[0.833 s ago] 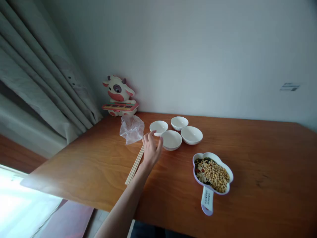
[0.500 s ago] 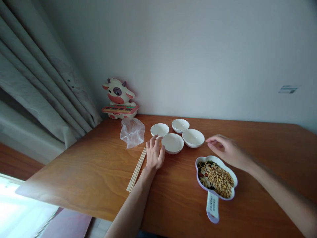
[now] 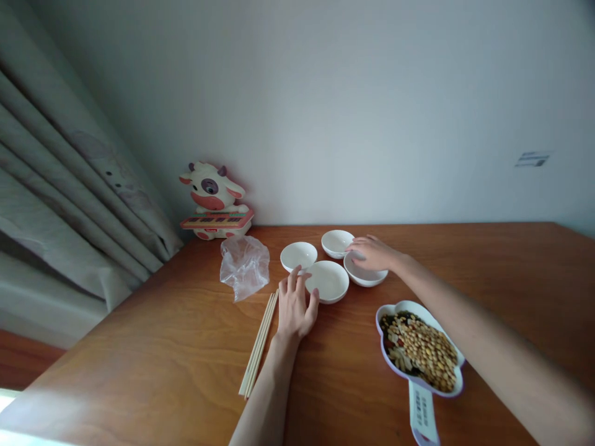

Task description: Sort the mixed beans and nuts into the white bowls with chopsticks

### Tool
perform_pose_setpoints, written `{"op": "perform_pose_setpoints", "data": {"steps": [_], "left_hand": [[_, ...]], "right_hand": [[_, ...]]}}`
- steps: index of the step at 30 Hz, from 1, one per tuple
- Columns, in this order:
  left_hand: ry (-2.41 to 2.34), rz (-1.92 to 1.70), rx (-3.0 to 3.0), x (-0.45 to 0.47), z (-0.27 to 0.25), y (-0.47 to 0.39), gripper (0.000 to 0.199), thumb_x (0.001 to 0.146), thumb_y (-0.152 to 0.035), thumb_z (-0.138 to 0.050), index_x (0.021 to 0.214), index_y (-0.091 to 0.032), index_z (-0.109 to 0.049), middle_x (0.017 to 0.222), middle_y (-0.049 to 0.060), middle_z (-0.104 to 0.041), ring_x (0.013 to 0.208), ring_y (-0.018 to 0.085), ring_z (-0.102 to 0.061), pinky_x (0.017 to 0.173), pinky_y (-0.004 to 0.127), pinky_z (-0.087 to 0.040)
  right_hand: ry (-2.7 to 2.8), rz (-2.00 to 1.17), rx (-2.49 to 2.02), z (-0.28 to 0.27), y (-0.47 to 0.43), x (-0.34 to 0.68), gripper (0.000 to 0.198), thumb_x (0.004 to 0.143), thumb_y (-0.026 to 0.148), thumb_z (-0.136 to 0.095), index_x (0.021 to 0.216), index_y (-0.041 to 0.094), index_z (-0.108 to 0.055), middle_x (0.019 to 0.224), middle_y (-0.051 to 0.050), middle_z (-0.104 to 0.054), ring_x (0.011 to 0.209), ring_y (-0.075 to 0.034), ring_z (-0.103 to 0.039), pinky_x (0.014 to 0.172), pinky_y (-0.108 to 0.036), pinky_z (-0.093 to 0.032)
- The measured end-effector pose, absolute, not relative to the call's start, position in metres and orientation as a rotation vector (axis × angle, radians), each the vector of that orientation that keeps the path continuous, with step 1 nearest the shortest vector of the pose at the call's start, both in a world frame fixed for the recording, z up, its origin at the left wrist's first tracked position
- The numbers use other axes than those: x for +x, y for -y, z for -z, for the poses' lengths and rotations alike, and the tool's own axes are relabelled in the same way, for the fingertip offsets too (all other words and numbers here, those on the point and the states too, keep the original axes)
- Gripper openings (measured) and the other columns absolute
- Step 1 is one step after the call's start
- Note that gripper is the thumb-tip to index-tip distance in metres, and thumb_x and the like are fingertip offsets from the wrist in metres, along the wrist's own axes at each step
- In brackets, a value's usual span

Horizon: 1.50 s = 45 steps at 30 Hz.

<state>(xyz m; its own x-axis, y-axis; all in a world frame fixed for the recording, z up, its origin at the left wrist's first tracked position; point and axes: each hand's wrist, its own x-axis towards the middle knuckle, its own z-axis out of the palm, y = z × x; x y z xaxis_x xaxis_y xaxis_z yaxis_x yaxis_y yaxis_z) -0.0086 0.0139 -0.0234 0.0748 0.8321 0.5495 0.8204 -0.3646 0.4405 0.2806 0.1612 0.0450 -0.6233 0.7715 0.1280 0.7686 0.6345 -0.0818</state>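
Note:
Several small white bowls stand close together on the wooden table: a left bowl, a front bowl, a back bowl and a right bowl. My left hand is open, fingers spread, beside the front bowl and just before the left one. Whether its fingertips touch a rim I cannot tell. Over the right bowl reaches my right hand, fingers stretched towards the back bowl's right rim. It is open and holds nothing I can see.
Wooden chopsticks lie left of my left forearm. Behind them are a crumpled clear plastic bag and a cow toy with a keyboard. A cloud-shaped tray with a handle, filled with beans and dried pieces, sits below my right forearm.
My right hand has moved left and away from me, from beside the right bowl to above it. My left hand stays by the front bowl. The camera view has shifted slightly.

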Motion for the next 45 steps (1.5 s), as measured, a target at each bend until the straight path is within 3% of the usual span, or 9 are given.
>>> {"op": "perform_pose_setpoints", "data": {"steps": [4, 9, 12, 17, 24, 29, 35, 41, 45], "left_hand": [[-1.799, -1.165, 2.292, -0.006, 0.024, -0.014, 0.039, 0.105, -0.048, -0.058, 0.134, -0.024, -0.066, 0.162, 0.015, -0.05, 0.139, 0.037, -0.054, 0.116, 0.056, -0.045], [-1.861, -1.126, 2.296, -0.003, 0.021, -0.013, 0.043, 0.098, -0.06, -0.068, 0.126, -0.026, -0.07, 0.158, 0.014, -0.05, 0.137, 0.04, -0.05, 0.116, 0.062, -0.044], [-1.798, -1.078, 2.437, -0.009, 0.015, -0.013, 0.045, 0.093, -0.059, -0.074, 0.123, -0.027, -0.07, 0.155, 0.015, -0.049, 0.141, 0.042, -0.046, 0.117, 0.065, -0.044], [-1.537, -0.954, 2.656, -0.019, 0.007, -0.015, 0.04, 0.095, -0.052, -0.072, 0.126, -0.028, -0.064, 0.15, 0.015, -0.051, 0.151, 0.037, -0.042, 0.121, 0.058, -0.048], [-1.699, -1.028, 2.618, 0.004, 0.023, -0.024, 0.042, 0.091, -0.061, -0.079, 0.111, -0.026, -0.068, 0.151, 0.016, -0.051, 0.137, 0.038, -0.052, 0.117, 0.058, -0.047], [-1.767, -0.992, 2.564, 0.029, 0.031, -0.032, 0.046, 0.09, -0.067, -0.079, 0.103, -0.024, -0.067, 0.152, 0.016, -0.051, 0.122, 0.036, -0.056, 0.106, 0.054, -0.05], [-1.853, -0.947, 2.621, 0.037, 0.025, -0.039, 0.045, 0.093, -0.066, -0.076, 0.104, -0.024, -0.065, 0.152, 0.016, -0.056, 0.129, 0.039, -0.055, 0.107, 0.056, -0.047], [-1.801, -0.931, 2.683, 0.028, 0.017, -0.04, 0.053, 0.093, -0.074, -0.072, 0.105, -0.022, -0.065, 0.149, 0.016, -0.06, 0.128, 0.037, -0.06, 0.108, 0.052, -0.047], [-1.826, -0.907, 2.658, 0.03, 0.016, -0.04, 0.056, 0.092, -0.077, -0.07, 0.106, -0.022, -0.067, 0.15, 0.017, -0.059, 0.127, 0.039, -0.06, 0.108, 0.054, -0.046]], "right_hand": [[2.729, 0.047, -1.372, -0.053, -0.159, 0.29, 0.032, 0.104, 0.041, -0.06, 0.122, 0.028, -0.083, 0.136, -0.011, -0.08, 0.134, -0.035, -0.067, 0.118, -0.05, -0.039], [2.667, 0.118, -1.607, -0.064, -0.146, 0.321, 0.037, 0.106, 0.048, -0.056, 0.117, 0.028, -0.084, 0.125, -0.013, -0.084, 0.123, -0.036, -0.071, 0.105, -0.047, -0.044], [2.583, 0.134, -1.782, -0.066, -0.133, 0.346, 0.039, 0.105, 0.051, -0.055, 0.105, 0.027, -0.086, 0.116, -0.013, -0.085, 0.113, -0.035, -0.074, 0.098, -0.045, -0.047], [2.397, 0.119, -2.057, -0.063, -0.109, 0.377, 0.05, 0.102, 0.059, -0.051, 0.088, 0.024, -0.084, 0.101, -0.014, -0.085, 0.094, -0.033, -0.077, 0.082, -0.04, -0.05], [2.187, 0.109, -2.228, -0.055, -0.074, 0.386, 0.048, 0.101, 0.052, -0.048, 0.091, 0.023, -0.085, 0.104, -0.015, -0.084, 0.096, -0.032, -0.076, 0.074, -0.036, -0.048], [2.077, 0.118, -2.297, -0.05, -0.053, 0.388, 0.052, 0.101, 0.054, -0.046, 0.086, 0.022, -0.083, 0.091, -0.016, -0.082, 0.088, -0.033, -0.076, 0.067, -0.035, -0.042], [1.999, 0.099, -2.303, -0.046, -0.044, 0.385, 0.051, 0.101, 0.05, -0.044, 0.081, 0.021, -0.08, 0.083, -0.016, -0.08, 0.081, -0.031, -0.074, 0.064, -0.035, -0.037], [1.966, 0.05, -2.293, -0.04, -0.049, 0.385, 0.044, 0.101, 0.049, -0.048, 0.091, 0.02, -0.081, 0.087, -0.017, -0.082, 0.086, -0.035, -0.076, 0.067, -0.037, -0.042], [1.913, 0.076, -2.255, -0.032, -0.047, 0.388, 0.057, 0.106, 0.056, -0.044, 0.133, 0.013, -0.07, 0.1, -0.02, -0.083, 0.095, -0.038, -0.077, 0.073, -0.04, -0.047]]}}
